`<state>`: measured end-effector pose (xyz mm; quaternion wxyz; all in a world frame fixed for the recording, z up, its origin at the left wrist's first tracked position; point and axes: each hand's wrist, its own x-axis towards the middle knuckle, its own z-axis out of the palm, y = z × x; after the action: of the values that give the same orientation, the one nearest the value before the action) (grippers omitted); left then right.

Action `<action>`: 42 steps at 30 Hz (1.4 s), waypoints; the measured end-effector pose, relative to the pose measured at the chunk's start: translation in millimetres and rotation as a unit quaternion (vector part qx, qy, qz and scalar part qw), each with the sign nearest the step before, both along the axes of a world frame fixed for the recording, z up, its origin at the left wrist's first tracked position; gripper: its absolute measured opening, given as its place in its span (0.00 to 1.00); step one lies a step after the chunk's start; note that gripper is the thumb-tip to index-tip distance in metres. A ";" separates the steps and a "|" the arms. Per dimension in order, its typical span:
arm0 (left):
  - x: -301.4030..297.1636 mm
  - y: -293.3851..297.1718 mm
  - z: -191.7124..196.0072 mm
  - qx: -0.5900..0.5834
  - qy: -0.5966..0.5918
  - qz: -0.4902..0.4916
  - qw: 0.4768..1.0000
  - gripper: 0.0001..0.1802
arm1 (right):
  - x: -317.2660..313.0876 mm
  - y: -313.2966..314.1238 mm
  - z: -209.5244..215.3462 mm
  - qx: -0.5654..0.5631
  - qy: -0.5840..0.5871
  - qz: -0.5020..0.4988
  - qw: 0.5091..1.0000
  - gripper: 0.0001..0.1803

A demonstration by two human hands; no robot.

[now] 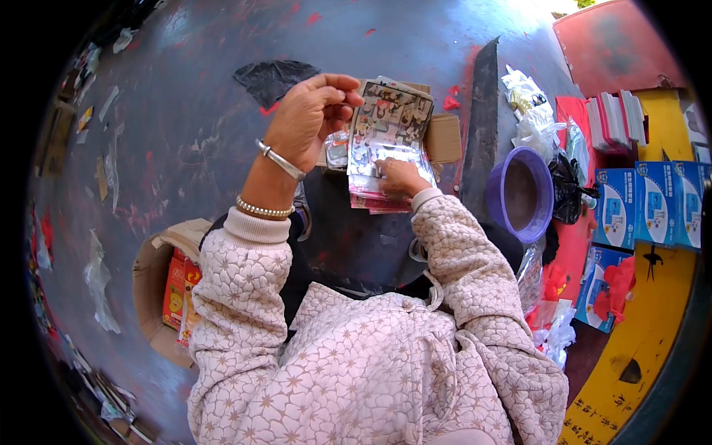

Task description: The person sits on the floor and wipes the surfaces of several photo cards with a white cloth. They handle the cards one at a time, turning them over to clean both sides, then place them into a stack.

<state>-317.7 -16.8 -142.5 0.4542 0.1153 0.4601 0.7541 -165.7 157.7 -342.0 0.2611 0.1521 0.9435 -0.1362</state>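
Observation:
My left hand is raised above the floor, fingers pinched at the top edge of a stack of flat printed packets in clear wrap. My right hand presses on the lower part of the same stack, thumb and fingers on the front packet. The stack stands nearly upright over my lap. Two bracelets sit on my left wrist. Both arms wear a pale quilted jacket with a flower pattern.
An open cardboard box with red and yellow packs stands at my left. A purple plastic tub and several blue and white boxes lie at right, beside red and yellow boards. Cardboard pieces, a black bag and scraps litter the dark floor.

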 end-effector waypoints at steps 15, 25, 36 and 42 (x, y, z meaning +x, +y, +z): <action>4.3 3.8 3.0 -0.005 0.003 -0.003 1.000 0.10 | 23.8 -6.0 13.8 0.035 0.117 0.048 0.991 0.16; 2.4 1.3 1.1 -0.002 -0.011 -0.003 1.000 0.10 | 20.6 19.0 93.3 0.103 0.281 -0.235 0.925 0.14; 17.1 21.2 -15.7 -0.071 -0.144 -0.025 0.987 0.32 | 31.6 27.7 215.9 -0.019 0.556 -0.340 0.758 0.07; 18.3 39.0 -23.0 0.079 -0.220 -0.177 0.956 0.40 | 26.9 -26.4 231.3 0.075 0.583 0.035 0.808 0.05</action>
<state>-299.4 22.2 -165.5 0.6595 0.0616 0.2603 0.7025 -138.8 131.3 -110.8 -0.3455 0.0297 0.9303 -0.1192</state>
